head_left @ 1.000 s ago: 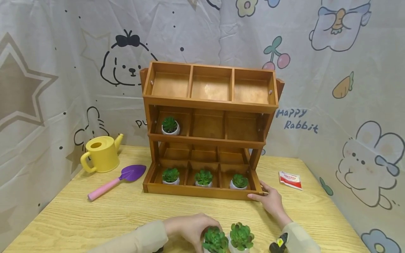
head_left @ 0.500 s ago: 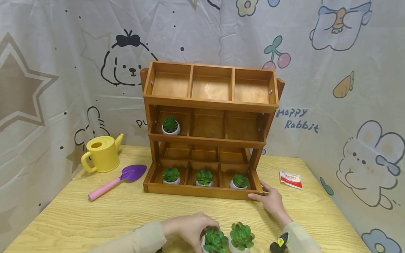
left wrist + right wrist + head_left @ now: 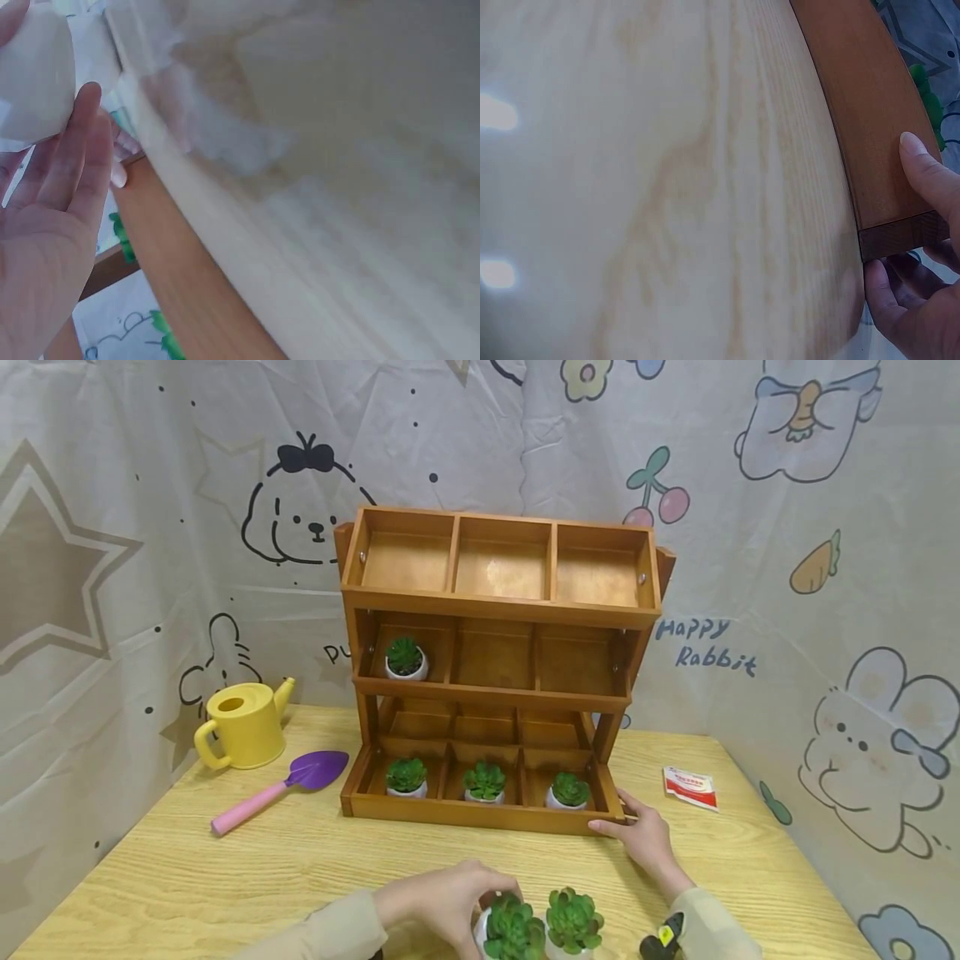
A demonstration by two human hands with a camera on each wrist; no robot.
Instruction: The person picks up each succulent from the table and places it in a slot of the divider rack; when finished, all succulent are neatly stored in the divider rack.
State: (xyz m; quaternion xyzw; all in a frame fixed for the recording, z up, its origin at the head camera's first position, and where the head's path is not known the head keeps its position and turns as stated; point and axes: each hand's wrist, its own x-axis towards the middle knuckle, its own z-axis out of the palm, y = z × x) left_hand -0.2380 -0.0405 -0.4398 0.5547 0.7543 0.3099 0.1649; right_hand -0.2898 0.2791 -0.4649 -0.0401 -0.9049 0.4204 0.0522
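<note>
My left hand [image 3: 450, 903] grips a potted succulent [image 3: 513, 928] at the bottom of the head view, fingers curled round its white pot [image 3: 34, 79]. Right beside it stands a second potted succulent [image 3: 573, 920]. My right hand [image 3: 643, 839] holds the lower right front corner of the wooden plant rack [image 3: 480, 817], thumb on the front board and fingers round the end, as the right wrist view shows. Three small succulents [image 3: 483, 782] sit in the rack's bottom row, one per front compartment. Another succulent [image 3: 406, 658] occupies the middle tier's left compartment.
A yellow watering can [image 3: 246, 727] stands at the back left of the table. In front of it lies a trowel [image 3: 281, 789] with a purple blade and pink handle. A red-and-white packet [image 3: 691, 787] lies right of the rack. Printed fabric [image 3: 480, 443] hangs behind.
My left hand has shifted slightly left, and more of the held succulent's white pot shows. The right hand and the rack stay where they were.
</note>
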